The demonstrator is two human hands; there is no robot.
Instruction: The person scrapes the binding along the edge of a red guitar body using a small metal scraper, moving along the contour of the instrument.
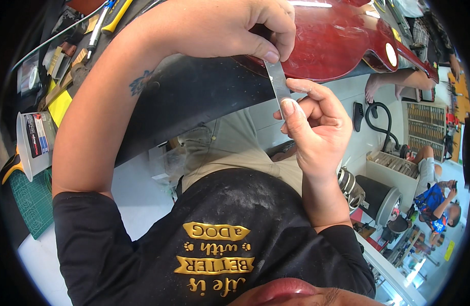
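A narrow, flat strip of shiny metal (278, 84) slants between my two hands in front of the bench edge. My left hand (263, 28) pinches its upper end between thumb and curled fingers. Around the lower end, my right hand (322, 120) is closed, thumb on the strip; whitish dust marks its fingertips. Just beyond lies a glossy dark-red guitar (324, 48), its body next to my left hand and its neck pointing right. The strip's upper tip is partly hidden by my left thumb.
At left are a clear plastic tub (35, 140), a green cutting mat (36, 204) and a yellow-handled tool (116, 16). The dark bench edge (194, 97) crosses before me. To the right, a black hose (385, 120) lies on the floor, and a person (436, 204) is farther off.
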